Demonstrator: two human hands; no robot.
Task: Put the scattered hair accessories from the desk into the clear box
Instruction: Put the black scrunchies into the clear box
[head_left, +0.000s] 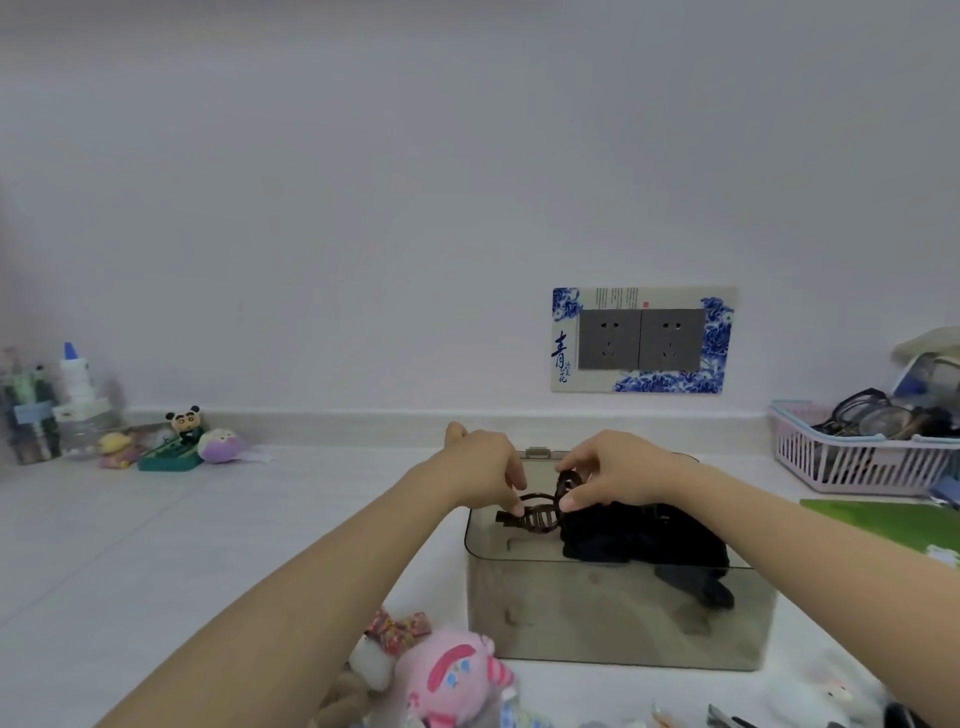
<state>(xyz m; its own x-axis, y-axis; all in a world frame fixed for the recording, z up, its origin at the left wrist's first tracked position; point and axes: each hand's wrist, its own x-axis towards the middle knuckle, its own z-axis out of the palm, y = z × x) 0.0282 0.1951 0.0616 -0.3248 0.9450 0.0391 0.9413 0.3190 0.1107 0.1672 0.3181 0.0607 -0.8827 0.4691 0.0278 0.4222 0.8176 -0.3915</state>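
Both hands hold a brown claw clip over the open clear box.

Head view: the left hand (480, 470) pinches one end of the clip (537, 512), the right hand (615, 475) grips the other, centre frame. Dark items already lie inside the box (618, 618). A pink plush (452, 675) sits on the desk (156, 545) at lower centre.

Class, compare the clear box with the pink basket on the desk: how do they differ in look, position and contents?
The box has solid, smoky see-through walls; the basket has slatted pink sides and a blue rim. The box sits in the middle, under both hands, while the basket stands far right by the wall. The box holds dark fabric items and a brown claw clip held over it; the basket holds glasses and clutter. Both are open-topped and rest on the white desk.
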